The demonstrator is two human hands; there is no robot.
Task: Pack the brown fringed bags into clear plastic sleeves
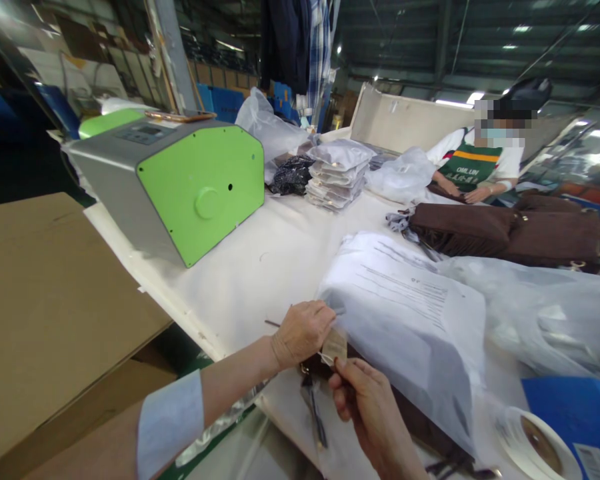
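Note:
A frosted plastic bag (405, 287) with printed lines of text lies on the table in front of me. Dark brown fabric (415, 420) shows along its near edge. My left hand (303, 333) is closed at the bag's left corner, its fingers curled around the plastic. Just below, a small tan tag (335, 345) is pinched between the thumb and finger of my right hand (367, 403). A dark strap with a metal clip (313, 407) hangs down beside the right hand, over the table.
A grey and green machine (205, 193) stands at the left rear. Behind are stacked bagged items (337, 177). Brown bags (505, 230) lie at right, near a co-worker (473, 163). A white roll (510, 433) and blue box (570, 407) sit front right; cardboard (55, 320) is at left.

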